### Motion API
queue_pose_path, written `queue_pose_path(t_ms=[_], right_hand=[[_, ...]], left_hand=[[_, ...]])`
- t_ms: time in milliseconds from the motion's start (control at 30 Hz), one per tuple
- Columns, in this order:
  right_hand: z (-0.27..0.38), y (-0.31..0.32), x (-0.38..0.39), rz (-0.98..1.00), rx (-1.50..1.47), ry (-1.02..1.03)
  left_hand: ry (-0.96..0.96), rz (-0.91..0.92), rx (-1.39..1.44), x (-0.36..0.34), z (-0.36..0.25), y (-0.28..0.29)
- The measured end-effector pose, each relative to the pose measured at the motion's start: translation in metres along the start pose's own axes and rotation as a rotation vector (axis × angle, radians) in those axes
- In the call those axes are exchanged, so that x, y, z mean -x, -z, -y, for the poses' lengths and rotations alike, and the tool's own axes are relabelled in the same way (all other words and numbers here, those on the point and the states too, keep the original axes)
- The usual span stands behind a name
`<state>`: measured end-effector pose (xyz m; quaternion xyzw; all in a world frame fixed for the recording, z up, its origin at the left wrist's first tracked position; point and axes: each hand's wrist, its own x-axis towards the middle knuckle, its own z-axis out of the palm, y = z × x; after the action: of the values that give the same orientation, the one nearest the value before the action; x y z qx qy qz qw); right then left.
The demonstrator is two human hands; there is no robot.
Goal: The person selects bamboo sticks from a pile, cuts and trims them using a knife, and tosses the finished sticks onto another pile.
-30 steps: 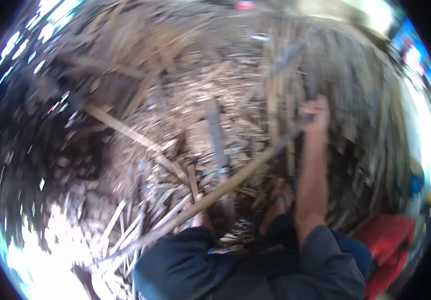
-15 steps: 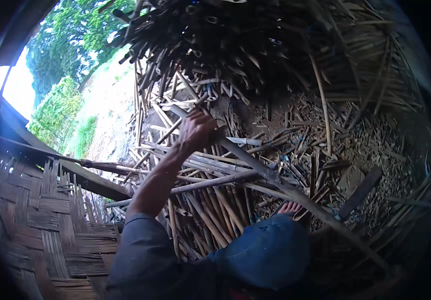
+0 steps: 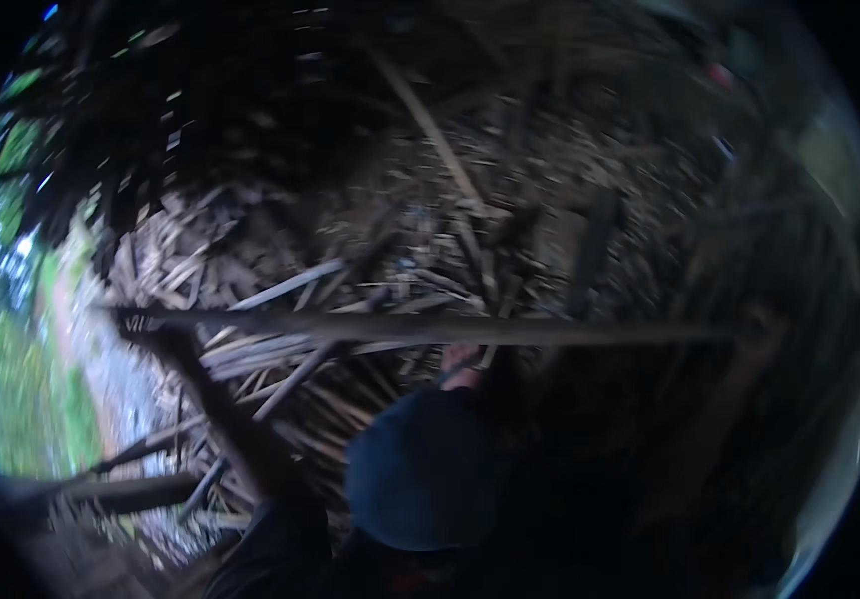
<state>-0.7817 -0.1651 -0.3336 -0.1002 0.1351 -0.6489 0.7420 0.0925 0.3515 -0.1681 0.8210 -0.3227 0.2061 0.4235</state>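
Observation:
A long wooden pole [image 3: 510,330] lies almost level across the view, in front of my bent knee [image 3: 423,469] in blue cloth. My left hand [image 3: 145,327] is closed round its left end, with the forearm reaching up from below. Far to the right, in deep shade, my right hand [image 3: 761,327] grips the other end; its fingers are dim and blurred. Below the middle of the pole shows my bare foot [image 3: 462,365], partly hidden by the knee.
Cut sticks [image 3: 285,349] lie heaped behind and under the pole. A dark stack of poles [image 3: 210,110] rises at the upper left. Chips and splinters [image 3: 560,150] cover the ground beyond. A woven mat [image 3: 80,549] is at the lower left, with green plants [image 3: 25,389] outside.
The pole has swung from a slant to nearly level. My left hand has moved left and down with it, and my right arm now shows at the right. The view has turned right and blurred.

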Motion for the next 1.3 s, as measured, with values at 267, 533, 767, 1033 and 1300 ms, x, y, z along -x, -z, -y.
queue_pose_path(t_ms=[267, 533, 767, 1033, 1300], right_hand=[[-0.221, -0.148, 0.016, -0.146, 0.167, -0.087], [-0.306, -0.127, 0.092, 0.067, 2.174, -0.169], [-0.359, -0.089, 0.141, 0.029, 2.440, -0.245], [-0.335, -0.049, 0.155, -0.123, 1.306, -0.403], [-0.245, -0.149, 0.126, 0.013, 0.608, -0.823]], left_hand=[[1.056, -0.118, 1.376, 0.069, -0.101, -0.040], [0.952, -0.492, 1.383, 0.037, -0.067, -0.063], [0.918, -0.475, 1.499, 0.057, -0.072, -0.087], [0.818, -0.516, 1.402, 0.062, -0.070, -0.114], [0.820, -0.494, 1.344, 0.065, -0.106, -0.109]])
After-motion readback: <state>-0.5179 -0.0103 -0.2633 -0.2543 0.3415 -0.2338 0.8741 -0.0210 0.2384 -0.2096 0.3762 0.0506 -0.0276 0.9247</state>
